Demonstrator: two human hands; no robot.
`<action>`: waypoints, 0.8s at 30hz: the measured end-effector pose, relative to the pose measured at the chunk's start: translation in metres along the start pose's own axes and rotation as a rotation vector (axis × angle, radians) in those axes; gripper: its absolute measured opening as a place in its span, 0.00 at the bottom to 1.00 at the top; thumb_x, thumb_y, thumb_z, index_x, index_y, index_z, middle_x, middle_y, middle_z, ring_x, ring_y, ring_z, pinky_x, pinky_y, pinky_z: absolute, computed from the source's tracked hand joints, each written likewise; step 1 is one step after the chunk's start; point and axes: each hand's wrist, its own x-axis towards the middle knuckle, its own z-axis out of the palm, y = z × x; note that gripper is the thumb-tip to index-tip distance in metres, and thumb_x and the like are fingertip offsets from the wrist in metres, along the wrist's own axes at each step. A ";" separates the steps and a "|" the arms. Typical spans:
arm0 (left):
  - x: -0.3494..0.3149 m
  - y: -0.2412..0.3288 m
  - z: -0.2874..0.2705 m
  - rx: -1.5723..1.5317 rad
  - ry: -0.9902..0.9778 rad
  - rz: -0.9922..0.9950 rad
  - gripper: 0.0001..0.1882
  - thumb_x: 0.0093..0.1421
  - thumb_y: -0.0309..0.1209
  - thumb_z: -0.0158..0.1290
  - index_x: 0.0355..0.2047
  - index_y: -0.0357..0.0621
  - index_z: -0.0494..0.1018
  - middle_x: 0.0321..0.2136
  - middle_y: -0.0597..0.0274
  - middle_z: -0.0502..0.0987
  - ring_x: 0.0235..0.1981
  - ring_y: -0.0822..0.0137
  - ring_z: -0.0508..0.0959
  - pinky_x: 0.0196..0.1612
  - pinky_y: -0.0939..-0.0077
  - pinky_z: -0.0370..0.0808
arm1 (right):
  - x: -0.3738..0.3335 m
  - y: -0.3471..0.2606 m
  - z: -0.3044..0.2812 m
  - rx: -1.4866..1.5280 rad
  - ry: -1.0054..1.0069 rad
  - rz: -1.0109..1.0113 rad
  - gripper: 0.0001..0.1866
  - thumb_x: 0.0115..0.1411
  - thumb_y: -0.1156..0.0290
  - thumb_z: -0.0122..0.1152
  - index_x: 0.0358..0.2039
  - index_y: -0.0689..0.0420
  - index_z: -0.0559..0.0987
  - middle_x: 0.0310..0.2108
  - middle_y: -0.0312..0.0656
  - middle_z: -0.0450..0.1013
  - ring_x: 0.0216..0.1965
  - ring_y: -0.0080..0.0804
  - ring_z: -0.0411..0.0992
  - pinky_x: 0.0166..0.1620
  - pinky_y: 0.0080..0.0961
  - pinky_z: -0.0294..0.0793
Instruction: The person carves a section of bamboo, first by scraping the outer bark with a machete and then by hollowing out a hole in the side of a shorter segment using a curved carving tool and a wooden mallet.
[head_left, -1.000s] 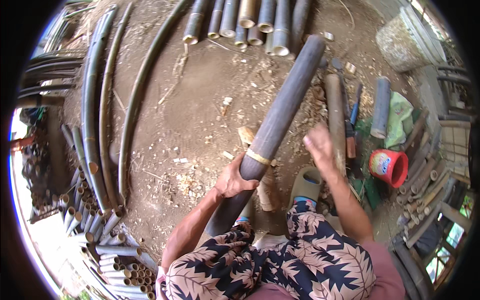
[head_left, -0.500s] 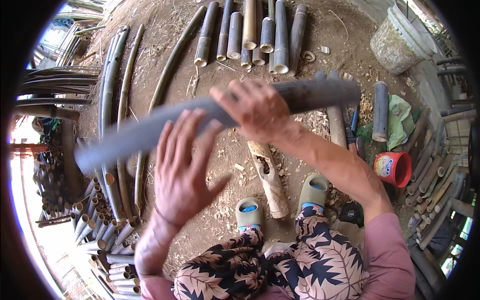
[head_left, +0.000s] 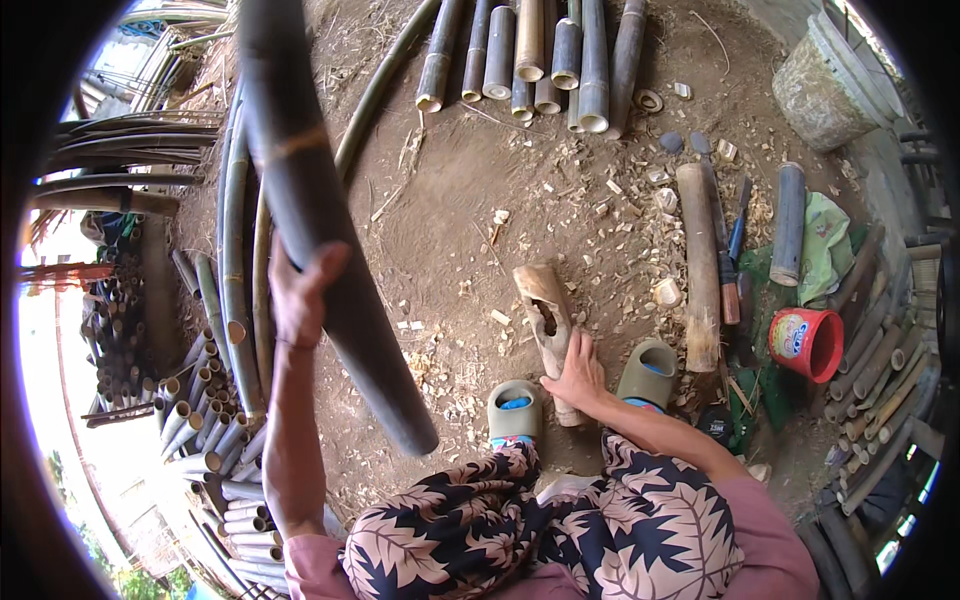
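Note:
My left hand (head_left: pixel 303 295) grips a long dark bamboo pole (head_left: pixel 325 210), its thumb over the near side and its fingers mostly hidden behind. The pole is raised at a steep slant, its lower end above the ground near my left shoe and its upper end running out of view. Between my feet lies a pale notched block (head_left: pixel 546 315), wood or thick bamboo, with a ragged hole in its upper part. My right hand (head_left: pixel 580 377) is closed on the block's lower half, thumb on the left and fingers along the right side.
Cut bamboo tubes (head_left: pixel 593 80) lie in a row at the far side. To the right are a pale pole (head_left: pixel 697 270), a blue-handled tool (head_left: pixel 739 225), a red bucket (head_left: pixel 807 345) and a large dirty bucket (head_left: pixel 830 85). Stacked bamboo (head_left: pixel 205 430) fills the left. Chips litter the dirt.
The dark pole has swung from nearly level to steep on the left, now in my left hand. My right hand has let go of it and come down onto the notched block.

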 end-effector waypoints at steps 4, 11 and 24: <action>0.033 0.044 -0.025 -0.402 -0.014 -0.029 0.31 0.55 0.41 0.62 0.54 0.35 0.68 0.43 0.52 0.77 0.40 0.60 0.80 0.47 0.65 0.77 | 0.057 -0.011 -0.016 -0.372 0.100 -0.391 0.46 0.49 0.69 0.66 0.66 0.68 0.56 0.60 0.56 0.58 0.57 0.55 0.63 0.60 0.51 0.64; 0.065 0.067 0.039 -0.570 -0.109 -0.167 0.24 0.62 0.43 0.57 0.50 0.35 0.73 0.39 0.53 0.81 0.39 0.58 0.81 0.50 0.62 0.77 | 0.155 0.011 -0.099 -0.572 0.374 -0.456 0.35 0.58 0.76 0.52 0.68 0.57 0.59 0.67 0.55 0.56 0.67 0.51 0.57 0.71 0.51 0.48; -0.059 -0.168 0.233 -0.432 -0.169 -0.636 0.24 0.57 0.46 0.60 0.43 0.38 0.77 0.37 0.58 0.77 0.36 0.62 0.78 0.43 0.61 0.77 | -0.366 0.177 -0.010 0.389 0.164 0.761 0.19 0.64 0.64 0.54 0.52 0.61 0.74 0.42 0.51 0.78 0.44 0.48 0.78 0.48 0.39 0.76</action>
